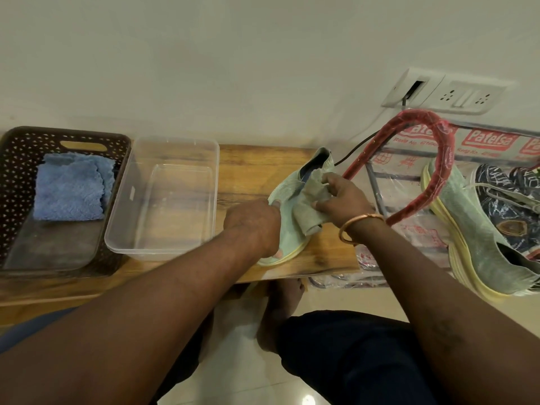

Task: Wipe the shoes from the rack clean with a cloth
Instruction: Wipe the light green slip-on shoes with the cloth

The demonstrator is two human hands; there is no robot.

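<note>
Low wooden bench [251,171] against a plain white wall, tiled floor [248,375] near. Far left on the bench: dark perforated basket [11,171] with a folded blue cloth [70,191] inside. Just right of it is a clear tub [125,206]. Socket plate [447,95] on the wall at far right, with a cable running down from it. Red-framed rack [447,159] at right, wrapped in printed plastic, holding a second green shoe [467,223] and a dark patterned shoe [502,200].

The rack and its shoes are cut off by the right edge. The basket's left side is cut off too. The left hand [254,223] hides the shoe's near-left side.

The shoe [289,182] lies on the bench right of the tub, between the hands. It is pale green knit with a yellowish sole and a dark lining. Left hand grips it, fingers curled over its side. Right hand [342,200], bangle [356,226] on the wrist, pinches a crumpled grey-green cloth [309,206] lying on the shoe's top.
</note>
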